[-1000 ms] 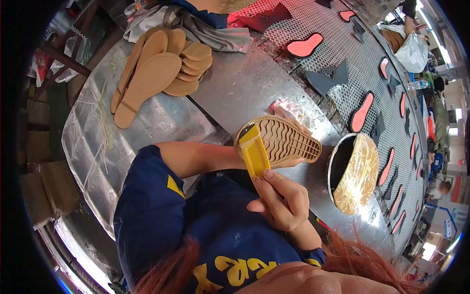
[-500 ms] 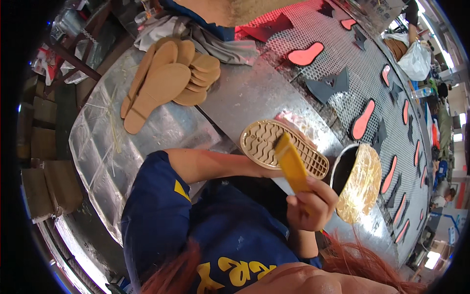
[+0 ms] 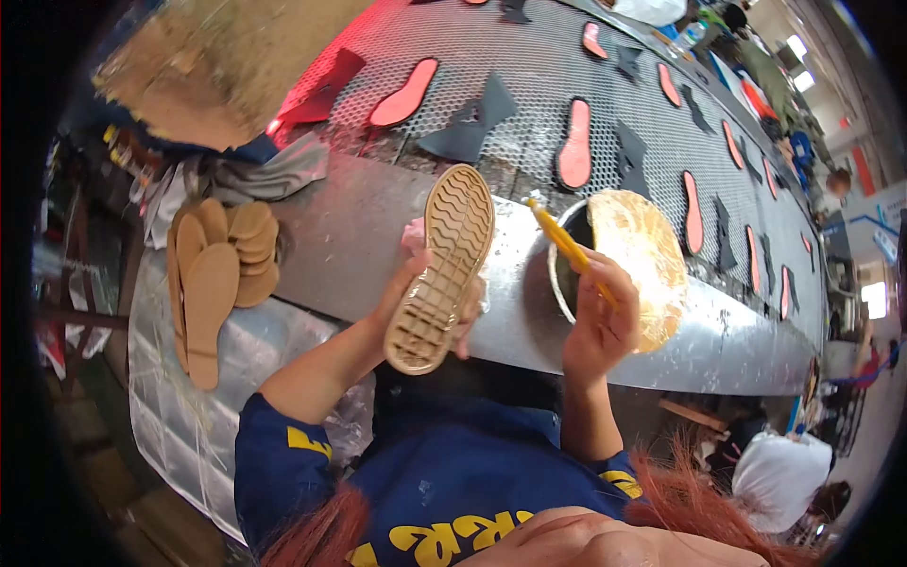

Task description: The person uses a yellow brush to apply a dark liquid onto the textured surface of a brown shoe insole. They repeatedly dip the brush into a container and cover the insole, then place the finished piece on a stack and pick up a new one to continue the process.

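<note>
My left hand point(image 3: 402, 284) is wrapped round a tan shoe sole point(image 3: 449, 241), whose wavy and gridded tread faces up at me. Part of that hand is hidden behind the sole. Something pink point(image 3: 414, 234) shows at the sole's left edge; I cannot make out what it is. A slim yellow brush point(image 3: 559, 234) is pinched in the fingers of my right hand point(image 3: 602, 317), its tip pointing up and left, apart from the sole. Just behind that hand stands a round pot point(image 3: 557, 283), partly covered by a tan, plastic-wrapped lid point(image 3: 642, 274).
Tan insoles point(image 3: 210, 302) lie in a pile on the plastic-covered surface point(image 3: 170, 416) at left, near a grey cloth point(image 3: 274, 170). Beyond the metal table edge point(image 3: 350, 203), a mesh conveyor point(image 3: 539, 80) carries pink insoles point(image 3: 574, 146) and black cut pieces point(image 3: 472, 118).
The sole has turned more upright and moved left. The brush, which was over the tread, is now to the right beside the pot. My view has shifted right.
</note>
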`<state>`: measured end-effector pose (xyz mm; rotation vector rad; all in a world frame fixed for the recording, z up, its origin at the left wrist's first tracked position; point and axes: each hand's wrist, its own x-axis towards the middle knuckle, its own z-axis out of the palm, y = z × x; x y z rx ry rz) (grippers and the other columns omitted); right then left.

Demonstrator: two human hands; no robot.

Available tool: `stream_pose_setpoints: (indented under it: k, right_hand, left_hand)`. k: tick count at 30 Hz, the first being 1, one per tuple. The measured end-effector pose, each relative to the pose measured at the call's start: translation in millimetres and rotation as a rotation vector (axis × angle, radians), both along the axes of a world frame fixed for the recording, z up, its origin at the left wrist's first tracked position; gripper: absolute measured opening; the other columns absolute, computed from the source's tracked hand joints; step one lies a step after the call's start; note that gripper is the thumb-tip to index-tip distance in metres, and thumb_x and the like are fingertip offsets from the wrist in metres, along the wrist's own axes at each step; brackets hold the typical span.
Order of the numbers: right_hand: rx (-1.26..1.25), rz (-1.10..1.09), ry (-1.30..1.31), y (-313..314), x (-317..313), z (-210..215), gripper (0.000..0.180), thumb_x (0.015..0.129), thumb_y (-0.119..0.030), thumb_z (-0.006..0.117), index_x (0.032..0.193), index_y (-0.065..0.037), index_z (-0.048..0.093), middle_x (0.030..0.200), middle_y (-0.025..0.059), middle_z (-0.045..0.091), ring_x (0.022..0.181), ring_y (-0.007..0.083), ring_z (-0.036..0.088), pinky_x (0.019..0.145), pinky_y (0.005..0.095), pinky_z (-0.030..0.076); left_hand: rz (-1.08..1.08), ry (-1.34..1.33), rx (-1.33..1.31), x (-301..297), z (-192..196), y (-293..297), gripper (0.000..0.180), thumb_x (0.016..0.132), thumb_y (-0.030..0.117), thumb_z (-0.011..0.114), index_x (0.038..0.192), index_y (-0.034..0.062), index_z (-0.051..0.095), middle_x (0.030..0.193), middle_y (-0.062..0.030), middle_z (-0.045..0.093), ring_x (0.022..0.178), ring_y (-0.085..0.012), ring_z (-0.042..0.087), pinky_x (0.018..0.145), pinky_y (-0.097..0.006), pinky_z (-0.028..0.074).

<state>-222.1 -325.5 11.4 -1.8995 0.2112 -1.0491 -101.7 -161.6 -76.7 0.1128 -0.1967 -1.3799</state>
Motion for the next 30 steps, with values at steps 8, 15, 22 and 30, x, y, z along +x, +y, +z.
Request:
stream_pose_setpoints:
  k: [8, 15, 22, 30]
  right_hand:
    - [-0.217, -0.046, 0.143, -7, 24, -4, 0.019, 0.082, 0.012, 0.060, 0.098, 0.002, 0.061, 0.094, 0.0182, 0.066, 0.082, 0.0305, 0.066, 0.070, 0.0331, 0.053]
    - [-0.359, 0.110, 0.110, 36, -15, -2, 0.026, 0.076, 0.011, 0.059, 0.098, 0.000, 0.063, 0.079, 0.0129, 0.062, 0.063, 0.0259, 0.057, 0.055, 0.0331, 0.047]
    - [-0.488, -0.046, 0.170, 24, -10, -8, 0.025, 0.072, 0.007, 0.064, 0.096, -0.001, 0.065, 0.075, 0.0104, 0.057, 0.063, 0.0246, 0.053, 0.054, 0.0327, 0.043]
    - [0.024, 0.416, 0.191, 48, -12, -1, 0.021, 0.085, 0.017, 0.046, 0.099, 0.005, 0.056, 0.086, 0.0107, 0.055, 0.078, 0.0194, 0.055, 0.070, 0.0275, 0.044]
  left_hand:
    - [-0.144, 0.053, -0.228, -6, -2, -4, 0.077, 0.090, 0.065, 0.042, 0.129, -0.0019, 0.043, 0.078, -0.0164, 0.055, 0.059, -0.0213, 0.060, 0.062, -0.048, 0.059]
    - [-0.167, 0.214, -0.101, -14, 0, -6, 0.071, 0.092, 0.061, 0.038, 0.128, -0.0001, 0.047, 0.078, -0.0162, 0.054, 0.063, -0.0240, 0.061, 0.061, -0.053, 0.057]
    - [-0.155, 0.262, -0.169, -15, -2, -15, 0.070, 0.093, 0.058, 0.036, 0.131, -0.0004, 0.044, 0.077, -0.0172, 0.054, 0.062, -0.0258, 0.061, 0.064, -0.052, 0.057]
    - [0.018, 0.260, -0.067, -16, 1, -9, 0.062, 0.091, 0.054, 0.039, 0.125, 0.0037, 0.051, 0.078, -0.0178, 0.060, 0.057, -0.0268, 0.059, 0.055, -0.047, 0.052]
